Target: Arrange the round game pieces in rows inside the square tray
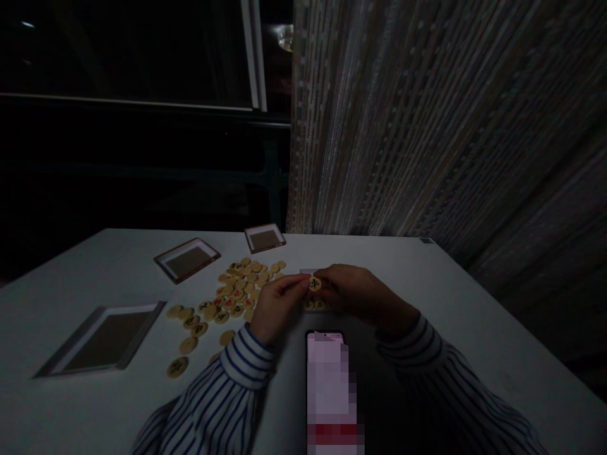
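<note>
A round wooden Chinese chess piece (315, 284) with a black character is held up in front of me, its face toward the camera. My left hand (279, 303) pinches its left edge between thumb and fingers. From the other side, the closed fingers of my right hand (355, 292) grip the same disc. Just below and behind the hands, a small box (327, 309) holds a few more pieces, mostly covered by my fingers. To the left spreads a loose heap of Chinese chess pieces (237, 294), some showing red or black characters, others blank side up.
A lit phone (327, 379) lies on the white table (455, 354) between my forearms. Shallow open boxes stand on the left: a large one (102, 338), a brown-rimmed one (187, 259) and a smaller one (264, 239). A bead curtain (379, 126) hangs beyond the table's far edge.
</note>
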The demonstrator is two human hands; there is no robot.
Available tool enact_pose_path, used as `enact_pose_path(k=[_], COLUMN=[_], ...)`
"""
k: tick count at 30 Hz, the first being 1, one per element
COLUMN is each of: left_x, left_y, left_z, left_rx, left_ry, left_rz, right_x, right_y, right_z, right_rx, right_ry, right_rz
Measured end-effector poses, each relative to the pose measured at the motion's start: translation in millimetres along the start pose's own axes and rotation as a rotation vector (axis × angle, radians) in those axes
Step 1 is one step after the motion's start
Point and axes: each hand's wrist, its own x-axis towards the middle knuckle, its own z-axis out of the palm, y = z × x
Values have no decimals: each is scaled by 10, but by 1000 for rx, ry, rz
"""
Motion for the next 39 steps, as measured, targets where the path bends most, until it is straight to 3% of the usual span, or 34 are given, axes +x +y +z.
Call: enact_pose_path(k=[5,18,25,29,39], left_x=[-16,12,31,40,13], left_y=[-126,-193,-349,-474,-689], left_z=[31,19,-41,-67,-53], left_rx=[-49,-14,347,605,922], left_ry=[15,80,133,95,-80], left_rz=[-29,-41,157,289,326], right_x=[-5,91,46,15,-49], right_y=[65,146,241,309,516], right_z=[49,136,63,-36,-13], right_rx=[24,-15,-50,-48,-118], right_ry=[-26,-95,-83,-114,-265], right_rz=[-24,-52,21,113,221])
